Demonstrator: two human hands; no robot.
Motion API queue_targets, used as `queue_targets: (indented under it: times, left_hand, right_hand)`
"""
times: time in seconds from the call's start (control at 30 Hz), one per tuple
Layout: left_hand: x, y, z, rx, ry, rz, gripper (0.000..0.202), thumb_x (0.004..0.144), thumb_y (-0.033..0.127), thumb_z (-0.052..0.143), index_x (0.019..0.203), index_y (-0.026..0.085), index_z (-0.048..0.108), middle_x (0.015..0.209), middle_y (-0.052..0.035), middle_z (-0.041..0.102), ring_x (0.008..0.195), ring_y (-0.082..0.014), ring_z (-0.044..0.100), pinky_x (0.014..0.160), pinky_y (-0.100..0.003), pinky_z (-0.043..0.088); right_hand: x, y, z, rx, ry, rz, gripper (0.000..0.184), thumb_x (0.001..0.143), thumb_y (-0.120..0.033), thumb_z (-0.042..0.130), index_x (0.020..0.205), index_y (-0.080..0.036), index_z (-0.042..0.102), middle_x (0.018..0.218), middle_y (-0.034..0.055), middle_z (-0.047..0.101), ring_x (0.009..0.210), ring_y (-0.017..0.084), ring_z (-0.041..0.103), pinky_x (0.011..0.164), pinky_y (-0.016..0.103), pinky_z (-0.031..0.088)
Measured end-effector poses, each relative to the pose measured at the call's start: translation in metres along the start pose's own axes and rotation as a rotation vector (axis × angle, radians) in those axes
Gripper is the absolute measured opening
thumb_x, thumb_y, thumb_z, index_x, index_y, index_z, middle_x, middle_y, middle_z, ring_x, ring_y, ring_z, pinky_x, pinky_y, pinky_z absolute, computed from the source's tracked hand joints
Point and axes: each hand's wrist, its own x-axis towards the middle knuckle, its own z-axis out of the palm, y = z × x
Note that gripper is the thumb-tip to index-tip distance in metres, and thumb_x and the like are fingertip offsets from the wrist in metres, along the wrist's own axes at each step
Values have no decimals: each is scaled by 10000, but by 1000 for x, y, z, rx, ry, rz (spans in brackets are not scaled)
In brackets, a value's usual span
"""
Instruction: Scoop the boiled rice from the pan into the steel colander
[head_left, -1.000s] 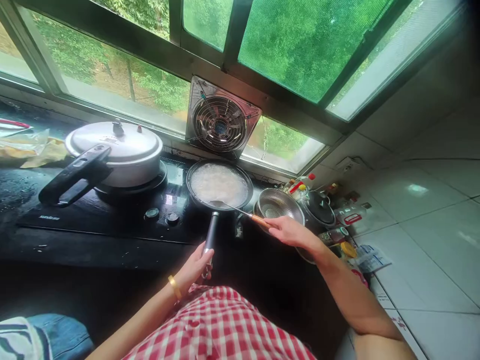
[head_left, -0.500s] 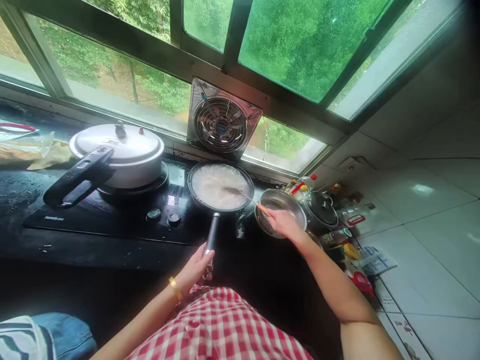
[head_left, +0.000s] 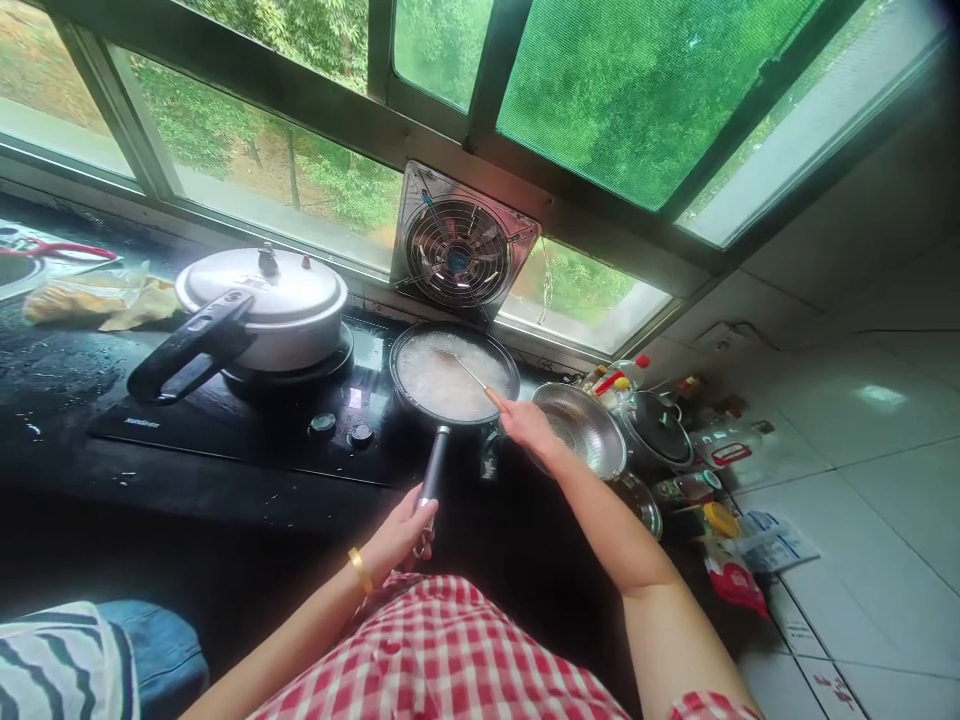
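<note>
Stirring in the black round frying pan (head_left: 395, 372) — centre of the frame.
The left hand (head_left: 401, 525) closes on its long handle; the right hand (head_left: 529, 425) pinches a thin metal ladle with wooden grip (head_left: 471, 374) — a firm hold and slow circles should prevent spilling.

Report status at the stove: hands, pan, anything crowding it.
Left hand grips pan handle; right hand holds spoon, tip in the white food. Pan on stove. Strainer beside right hand; pressure cooker left of pan.
</note>
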Motion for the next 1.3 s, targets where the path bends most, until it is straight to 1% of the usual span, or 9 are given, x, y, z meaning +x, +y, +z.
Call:
queue_targets:
  times: [0.27,0.4,0.5,0.57,0.7,0.83,0.93,1.03,1.3]
  left_hand:
    - [0,-2,0,8,-10,7,731,789,587,476,1365,225,208,677,26,498,492,-103,547,359,-140,323]
    - [5,-3,-16,82,-63,-34,664,761,679,408,1148,143,474,732,-28,566,508,-108,543,414,-187,392]
    - [18,-1,-56,169,25,-17,617,784,662,362,966,108,566,790,-72,596,538,-114,543,443,-200,388]
    - [32,3,-95,314,229,35,499,832,547,366,967,118,581,825,-80,603,599,-134,564,495,-218,412]
    - [60,17,-172,863,634,91,387,860,359,357,1086,174,610,972,-103,637,888,-226,600,749,-295,455]
    - [77,28,-210,1000,696,52,422,837,286,380,1172,157,603,1137,-175,576,1036,-323,556,874,-395,415]
    - [82,31,-216,1024,696,36,443,836,285,373,1195,147,594,1148,-198,568,1034,-339,560,866,-412,422]
    - [82,31,-209,1030,687,48,454,843,294,346,1211,161,578,1137,-165,595,1045,-309,563,864,-380,431]
    - [49,28,-155,853,637,178,426,831,370,389,1139,178,613,949,-76,654,886,-228,598,784,-305,436]
  right_hand:
    - [-31,-4,-11,-6,-45,-120,464,913,-258,332,1372,-285,394,1010,58,660,887,188,604,698,243,392]
    - [-52,3,-18,-16,-65,-132,485,897,-252,370,1381,-285,381,982,56,670,868,192,610,708,252,391]
    - [-68,11,-21,2,-88,-133,475,887,-258,402,1360,-287,417,991,54,669,872,193,611,710,248,392]
    - [-78,16,-24,22,-109,-127,474,879,-255,420,1352,-282,432,995,52,669,882,190,608,720,241,394]
    - [-100,31,-30,49,-129,-114,477,865,-249,442,1340,-297,450,949,41,676,839,183,615,696,236,399]
    - [-115,47,-31,30,-122,-57,455,867,-255,439,1317,-316,475,911,41,675,818,190,622,668,246,406]
    - [-118,53,-28,-17,-94,16,445,873,-251,435,1309,-327,478,919,48,671,835,196,624,682,255,415]
    - [-111,47,-24,-71,-82,62,454,882,-252,429,1330,-323,444,910,50,668,830,197,627,680,260,420]
    - [-62,29,-15,-115,-51,114,437,894,-243,403,1329,-275,443,921,79,670,828,218,636,667,280,430]
